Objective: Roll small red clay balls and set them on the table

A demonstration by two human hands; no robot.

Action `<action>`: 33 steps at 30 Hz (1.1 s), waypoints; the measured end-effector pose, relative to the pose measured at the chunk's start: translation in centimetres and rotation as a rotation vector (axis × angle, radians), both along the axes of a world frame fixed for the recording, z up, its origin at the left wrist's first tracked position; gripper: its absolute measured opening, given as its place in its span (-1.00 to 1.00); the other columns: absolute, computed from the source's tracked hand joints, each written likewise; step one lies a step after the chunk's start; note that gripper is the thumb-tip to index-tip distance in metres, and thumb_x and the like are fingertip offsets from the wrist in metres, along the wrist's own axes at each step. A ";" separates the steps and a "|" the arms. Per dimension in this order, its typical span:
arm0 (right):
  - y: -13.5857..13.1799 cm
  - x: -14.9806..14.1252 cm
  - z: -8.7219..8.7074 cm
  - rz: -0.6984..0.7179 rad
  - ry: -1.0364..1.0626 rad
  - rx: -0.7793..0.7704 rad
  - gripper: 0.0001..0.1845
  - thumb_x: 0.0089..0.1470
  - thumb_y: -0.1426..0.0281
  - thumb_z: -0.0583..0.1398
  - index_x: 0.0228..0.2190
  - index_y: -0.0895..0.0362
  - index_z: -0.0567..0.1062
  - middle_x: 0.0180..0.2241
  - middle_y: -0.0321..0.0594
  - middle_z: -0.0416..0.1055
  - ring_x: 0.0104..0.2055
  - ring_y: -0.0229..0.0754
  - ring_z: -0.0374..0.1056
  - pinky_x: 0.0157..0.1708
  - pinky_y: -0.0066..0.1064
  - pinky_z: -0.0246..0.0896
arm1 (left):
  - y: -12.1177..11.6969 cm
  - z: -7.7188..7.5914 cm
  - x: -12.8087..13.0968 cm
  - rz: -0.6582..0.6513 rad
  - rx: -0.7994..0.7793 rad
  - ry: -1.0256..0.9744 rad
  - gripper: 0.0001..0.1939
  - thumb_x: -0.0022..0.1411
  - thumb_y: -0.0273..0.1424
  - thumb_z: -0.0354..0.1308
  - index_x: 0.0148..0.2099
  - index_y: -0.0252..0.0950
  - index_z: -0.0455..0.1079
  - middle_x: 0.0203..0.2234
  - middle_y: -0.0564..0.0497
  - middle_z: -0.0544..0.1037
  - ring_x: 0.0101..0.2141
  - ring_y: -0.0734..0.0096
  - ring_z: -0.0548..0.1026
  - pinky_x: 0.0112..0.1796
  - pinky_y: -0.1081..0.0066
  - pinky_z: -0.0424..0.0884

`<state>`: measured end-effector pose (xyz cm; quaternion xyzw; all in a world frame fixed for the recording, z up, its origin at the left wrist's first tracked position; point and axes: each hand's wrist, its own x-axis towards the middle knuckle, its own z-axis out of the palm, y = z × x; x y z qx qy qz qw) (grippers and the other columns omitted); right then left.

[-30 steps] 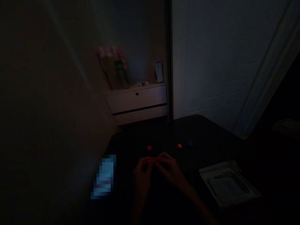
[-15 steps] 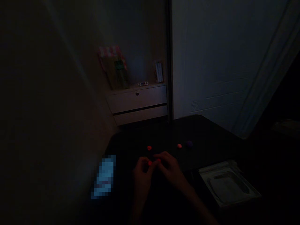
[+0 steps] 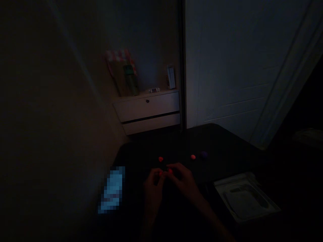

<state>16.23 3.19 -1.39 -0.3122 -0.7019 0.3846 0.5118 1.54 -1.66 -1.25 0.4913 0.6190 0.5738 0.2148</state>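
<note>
Over the dark table (image 3: 212, 137), my left hand (image 3: 153, 183) pinches a small bright red lump (image 3: 160, 173) that looks like modelling clay. My right hand (image 3: 183, 177), its fingertips almost touching the left ones, is closed on another red lump (image 3: 170, 171). Whether the two lumps are joined is hidden by the fingers. Just beyond the hands lies a separate red piece (image 3: 160, 159). Further right on the table are a pink ball (image 3: 193, 157) and a dark purple ball (image 3: 204, 155) side by side. The room is very dim.
A shallow pale tray or packet (image 3: 246, 198) sits at the lower right. To the left is a glowing, pixelated bluish patch (image 3: 112, 190). Behind the table, a drawer unit (image 3: 151, 109) carries a green bottle (image 3: 131, 80), books (image 3: 171, 77) and small round items (image 3: 154, 90). A pale door (image 3: 234, 67) stands right.
My hands have come slightly closer together, and the red lumps between the fingers have shifted a little. The pieces on the table stay where they were.
</note>
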 end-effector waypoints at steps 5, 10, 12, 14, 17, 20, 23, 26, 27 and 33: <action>-0.1 0.0 0.3 -0.012 0.014 0.005 -0.84 0.18 0.34 0.35 -0.16 0.05 0.65 -0.18 -0.20 0.58 -0.13 -0.10 0.50 -0.11 -0.32 0.36 | 0.0 -0.1 -0.2 -0.019 0.034 0.021 -0.72 0.29 -0.13 0.21 -0.15 -0.23 0.53 -0.28 -0.05 0.67 -0.26 0.19 0.64 -0.22 0.31 0.53; -0.1 0.0 0.3 -0.006 0.007 -0.059 -0.83 0.17 0.33 0.35 -0.17 0.05 0.65 -0.17 -0.21 0.62 -0.12 -0.08 0.52 -0.09 -0.31 0.36 | 0.1 -0.5 -0.6 -0.020 0.046 0.063 -0.74 0.34 -0.19 0.15 -0.10 -0.22 0.53 -0.19 -0.09 0.67 -0.16 0.16 0.64 -0.12 0.26 0.52; -0.1 -0.1 0.2 0.003 0.020 -0.102 -0.79 0.20 0.30 0.32 -0.12 0.05 0.63 -0.16 -0.21 0.63 -0.11 -0.06 0.54 -0.09 -0.30 0.36 | 0.2 -0.6 -0.7 0.006 0.058 0.067 -0.72 0.35 -0.16 0.13 -0.10 -0.23 0.52 -0.19 -0.11 0.67 -0.17 0.16 0.63 -0.12 0.24 0.51; -0.2 -0.1 0.1 0.017 0.033 -0.138 -0.74 0.23 0.26 0.30 -0.07 0.05 0.60 -0.15 -0.21 0.63 -0.11 -0.06 0.54 -0.10 -0.31 0.36 | 0.2 -0.7 -0.7 0.047 0.055 0.065 -0.65 0.35 -0.09 0.10 -0.10 -0.24 0.51 -0.22 -0.12 0.66 -0.24 0.18 0.61 -0.17 0.24 0.50; -0.2 0.0 0.2 0.015 0.034 -0.145 -0.75 0.28 0.22 0.25 -0.08 0.06 0.59 -0.16 -0.20 0.63 -0.11 -0.07 0.54 -0.09 -0.32 0.34 | 0.1 -0.4 -0.6 0.095 0.029 0.061 -0.54 0.38 0.02 0.02 -0.09 -0.26 0.49 -0.31 -0.09 0.63 -0.37 0.24 0.55 -0.28 0.29 0.47; -0.3 0.0 0.3 -0.005 0.012 -0.120 -0.74 0.32 0.21 0.18 -0.13 0.08 0.59 -0.23 -0.20 0.61 -0.18 -0.11 0.52 -0.14 -0.35 0.32 | -0.1 0.0 -0.3 0.090 0.017 0.048 -0.46 0.39 0.10 -0.04 -0.11 -0.27 0.48 -0.41 -0.03 0.56 -0.45 0.31 0.48 -0.38 0.36 0.41; -0.3 0.0 0.5 -0.013 -0.001 -0.111 -0.68 0.37 0.20 0.10 -0.16 0.10 0.58 -0.34 -0.23 0.56 -0.29 -0.16 0.47 -0.23 -0.39 0.29 | -0.2 0.2 -0.1 0.067 0.009 0.035 -0.40 0.39 0.14 -0.10 -0.17 -0.27 0.47 -0.47 0.02 0.49 -0.48 0.34 0.44 -0.42 0.40 0.36; -0.3 -0.1 0.6 -0.014 -0.012 -0.103 -0.61 0.41 0.19 0.03 -0.28 0.11 0.56 -0.41 -0.26 0.51 -0.36 -0.20 0.42 -0.30 -0.41 0.26 | -0.3 0.4 0.0 0.030 -0.015 0.052 -0.38 0.38 0.16 -0.12 -0.27 -0.26 0.46 -0.57 0.07 0.42 -0.53 0.37 0.40 -0.48 0.42 0.30; -0.4 -0.1 0.6 -0.013 -0.019 -0.098 -0.59 0.41 0.20 0.02 -0.32 0.11 0.55 -0.42 -0.27 0.49 -0.37 -0.21 0.41 -0.31 -0.42 0.25 | -0.3 0.4 0.0 0.019 -0.026 0.064 -0.39 0.37 0.16 -0.10 -0.30 -0.25 0.46 -0.59 0.08 0.41 -0.54 0.37 0.39 -0.49 0.43 0.28; -0.7 0.0 0.9 -0.015 -0.016 -0.076 -0.69 0.39 0.23 0.09 -0.27 0.08 0.56 -0.32 -0.24 0.56 -0.27 -0.16 0.47 -0.23 -0.39 0.31 | -0.4 0.6 0.1 -0.018 -0.074 0.114 -0.51 0.31 0.07 0.07 -0.25 -0.25 0.53 -0.51 -0.01 0.58 -0.47 0.25 0.54 -0.41 0.37 0.39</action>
